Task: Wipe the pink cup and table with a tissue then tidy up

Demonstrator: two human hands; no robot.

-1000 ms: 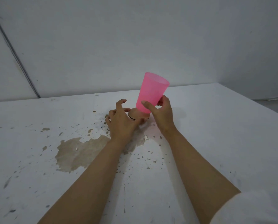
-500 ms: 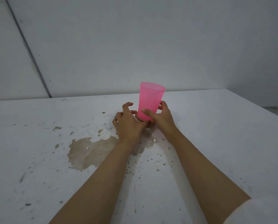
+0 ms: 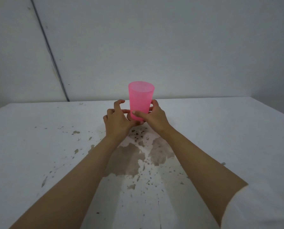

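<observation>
The pink cup (image 3: 141, 100) stands upright near the middle of the white table (image 3: 223, 129), mouth up. My right hand (image 3: 152, 116) grips its lower part, thumb across the front and fingers behind. My left hand (image 3: 117, 120) sits close against the cup's left side near the base, with loosely curled, spread fingers. One fingertip touches the cup and the index finger is lifted off it. The cup's base and what lies under it are hidden by both hands. No tissue is in view.
A brown spill stain (image 3: 129, 160) with many dark specks spreads over the table between my forearms and toward the left. A plain wall with a dark seam (image 3: 52, 52) rises behind the far edge. My white sleeve (image 3: 262, 205) fills the bottom right corner.
The cup has gone from tilted to upright and come down to the table between my hands. The round thing seen under it earlier is now hidden. The view has shifted left.
</observation>
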